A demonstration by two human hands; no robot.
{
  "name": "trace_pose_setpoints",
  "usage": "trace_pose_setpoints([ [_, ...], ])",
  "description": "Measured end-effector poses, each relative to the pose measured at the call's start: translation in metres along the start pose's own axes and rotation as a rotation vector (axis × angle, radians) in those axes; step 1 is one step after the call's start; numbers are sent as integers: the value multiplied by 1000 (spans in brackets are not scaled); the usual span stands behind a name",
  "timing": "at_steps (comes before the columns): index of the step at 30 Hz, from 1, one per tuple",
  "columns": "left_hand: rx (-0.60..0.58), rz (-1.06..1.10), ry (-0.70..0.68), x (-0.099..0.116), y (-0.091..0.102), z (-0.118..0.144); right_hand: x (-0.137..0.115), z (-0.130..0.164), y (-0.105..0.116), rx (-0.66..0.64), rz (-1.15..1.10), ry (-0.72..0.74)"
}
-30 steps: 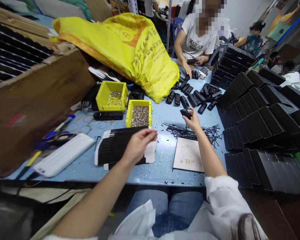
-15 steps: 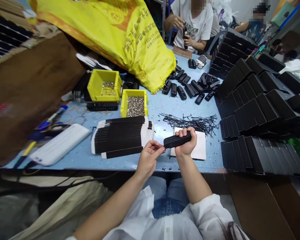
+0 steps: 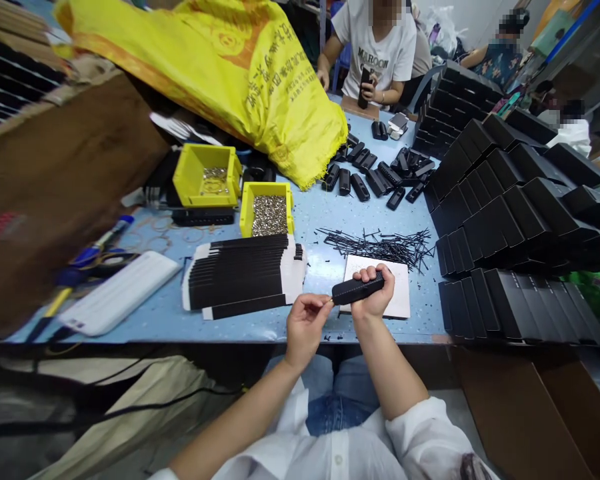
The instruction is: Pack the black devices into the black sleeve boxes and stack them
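Pinching something too small to make out, your left hand [image 3: 306, 325] meets the left end of the black case [image 3: 357, 290]. Your right hand [image 3: 375, 293] wraps that case, fingers closed over it, above the pale card [image 3: 400, 293] at the blue table [image 3: 325, 263] edge.

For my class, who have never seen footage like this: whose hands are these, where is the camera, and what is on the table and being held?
The camera sits on a person's head, looking down at their own bare hands. The right hand grips a small black case; the left hand pinches at its end. On the blue table lie a fanned stack of flat black cards, two yellow bins of small metal parts, thin black pins, more black cases and stacked black boxes. A yellow sack lies behind. Another person works opposite.
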State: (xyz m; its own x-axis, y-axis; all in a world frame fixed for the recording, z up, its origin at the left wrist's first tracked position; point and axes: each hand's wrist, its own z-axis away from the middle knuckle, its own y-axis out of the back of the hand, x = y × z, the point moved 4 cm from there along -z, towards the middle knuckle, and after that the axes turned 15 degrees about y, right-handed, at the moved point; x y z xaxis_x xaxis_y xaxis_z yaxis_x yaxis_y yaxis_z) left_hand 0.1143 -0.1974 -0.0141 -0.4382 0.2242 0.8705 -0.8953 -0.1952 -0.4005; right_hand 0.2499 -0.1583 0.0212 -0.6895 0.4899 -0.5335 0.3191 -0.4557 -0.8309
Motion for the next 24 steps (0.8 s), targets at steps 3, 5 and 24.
trace_pose_setpoints([
  [3, 4, -292, -224, -1, 10, 15, 4, 6, 15, 42, 34, -58],
  [5, -5, -421, -333, -3, 13, 25, 8, 9, 25, 81, 72, -108],
  [24, -57, -1819, -44, 102, 109, -65, -59, -87, 77, -345, 1283, 574],
])
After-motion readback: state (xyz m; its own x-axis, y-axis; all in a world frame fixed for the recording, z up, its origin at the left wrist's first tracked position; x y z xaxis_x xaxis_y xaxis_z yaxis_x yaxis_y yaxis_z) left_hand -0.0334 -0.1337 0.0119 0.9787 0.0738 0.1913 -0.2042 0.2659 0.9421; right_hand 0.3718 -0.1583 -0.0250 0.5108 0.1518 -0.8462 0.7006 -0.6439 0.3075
